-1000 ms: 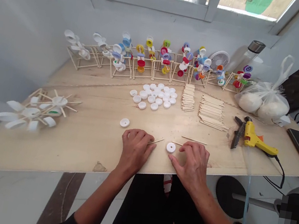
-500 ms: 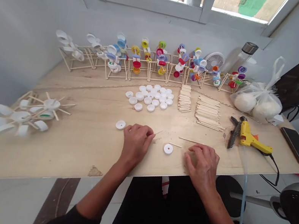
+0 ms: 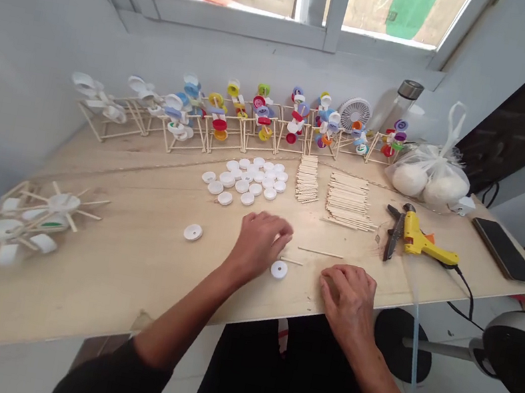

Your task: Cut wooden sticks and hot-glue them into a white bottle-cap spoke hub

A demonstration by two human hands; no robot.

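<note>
So the person is working at a plywood surface (image 3: 128, 268), and everything's happening around a white bottle cap with a center hole (image 3: 279, 269). The left hand (image 3: 258, 244) is sitting just up and to the left of that cap, so it's the nearer hand, and its fingers are curling downward. Can't tell if that grip is pinching anything, since the fingers hide it. The right hand (image 3: 346, 299) is resting on the surface to the cap's right, a bit farther off, with its grip loose and apparently empty. A short wooden stick (image 3: 291, 261) is lying just above the cap, long axis running nearly sideways, with one end almost touching it. Beyond that, a longer wooden stick (image 3: 320, 252) is lying farther right, while a second white cap (image 3: 192, 232) is sitting well to the left.
</note>
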